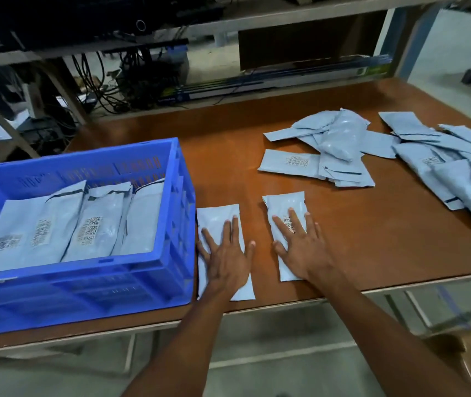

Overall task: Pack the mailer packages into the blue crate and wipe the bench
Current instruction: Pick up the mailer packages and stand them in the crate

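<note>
Fingers spread, my left hand (226, 255) lies flat on a blank-faced mailer (217, 219) just beside the blue crate (177, 167). My right hand (300, 247), fingers also spread, presses a labelled mailer (285, 204). The crate holds a row of mailers (56, 224). Loose mailers (340, 147) are heaped farther right on the bench (228, 133).

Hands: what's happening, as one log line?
left hand: flat on left mailer | right hand: flat on right mailer | blue crate: partly filled | bench: loose mailers piled

One blue crate (171, 196) sits on one bench (228, 138). At least three mailer packages (96, 222) show inside it. Two single packages lie near the front edge, one under the left hand (225, 259) and one under the right hand (300, 247). Two heaps (334, 150) at the far right overlap too much to count.
</note>
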A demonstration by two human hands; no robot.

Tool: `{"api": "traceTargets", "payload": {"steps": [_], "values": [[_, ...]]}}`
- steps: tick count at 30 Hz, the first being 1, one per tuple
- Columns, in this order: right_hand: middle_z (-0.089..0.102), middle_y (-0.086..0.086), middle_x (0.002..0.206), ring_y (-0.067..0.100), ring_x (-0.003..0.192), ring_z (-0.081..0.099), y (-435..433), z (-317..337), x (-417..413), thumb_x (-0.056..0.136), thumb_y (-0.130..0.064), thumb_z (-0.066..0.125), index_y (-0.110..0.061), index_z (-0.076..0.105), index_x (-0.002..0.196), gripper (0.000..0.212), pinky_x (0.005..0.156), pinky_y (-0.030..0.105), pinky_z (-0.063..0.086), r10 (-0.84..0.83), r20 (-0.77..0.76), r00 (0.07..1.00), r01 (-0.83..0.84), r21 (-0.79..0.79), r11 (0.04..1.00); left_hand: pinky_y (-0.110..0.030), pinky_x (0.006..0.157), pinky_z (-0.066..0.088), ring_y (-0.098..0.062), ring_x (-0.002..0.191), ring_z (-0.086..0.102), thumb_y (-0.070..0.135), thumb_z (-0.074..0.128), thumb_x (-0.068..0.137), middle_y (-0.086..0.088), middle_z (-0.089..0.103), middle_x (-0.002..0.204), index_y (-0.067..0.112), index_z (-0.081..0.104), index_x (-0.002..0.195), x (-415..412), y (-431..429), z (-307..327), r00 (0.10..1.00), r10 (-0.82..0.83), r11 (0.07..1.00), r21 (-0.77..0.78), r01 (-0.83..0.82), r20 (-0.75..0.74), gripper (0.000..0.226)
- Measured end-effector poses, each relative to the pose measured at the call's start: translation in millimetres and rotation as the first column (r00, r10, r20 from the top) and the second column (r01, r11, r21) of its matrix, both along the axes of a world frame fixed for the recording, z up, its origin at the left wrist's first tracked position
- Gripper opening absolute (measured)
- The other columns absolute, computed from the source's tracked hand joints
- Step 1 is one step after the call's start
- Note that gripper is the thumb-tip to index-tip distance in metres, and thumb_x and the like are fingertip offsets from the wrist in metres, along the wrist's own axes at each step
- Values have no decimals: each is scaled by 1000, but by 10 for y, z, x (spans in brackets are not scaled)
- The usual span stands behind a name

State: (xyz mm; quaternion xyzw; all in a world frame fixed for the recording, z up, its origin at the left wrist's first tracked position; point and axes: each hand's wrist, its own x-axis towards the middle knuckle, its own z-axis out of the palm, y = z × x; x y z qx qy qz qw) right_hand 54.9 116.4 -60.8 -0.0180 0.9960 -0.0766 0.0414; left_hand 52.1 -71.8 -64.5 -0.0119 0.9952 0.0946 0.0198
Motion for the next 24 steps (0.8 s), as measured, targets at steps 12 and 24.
{"api": "traceTargets", "payload": {"steps": [12,24], "values": [[13,-1,164,29,148,21,-166,693,-33,104,-28,35,-28,19,156,53,112,43,32,-23,-191,981,-34,-289,957,-50,100,38,-40,129,39,17,45,99,0,39,154,16,43,145,-143,144,975,932,-149,989,-31,148,-331,46],[35,10,156,31,138,40,-2333,2516,-379,103,-28,37,-18,38,149,47,110,46,37,255,-553,793,-442,-233,866,-55,94,41,-43,120,43,27,33,102,0,43,148,19,46,136,-471,-2170,2450,812,-37,996,-88,-17,-582,38]]}}
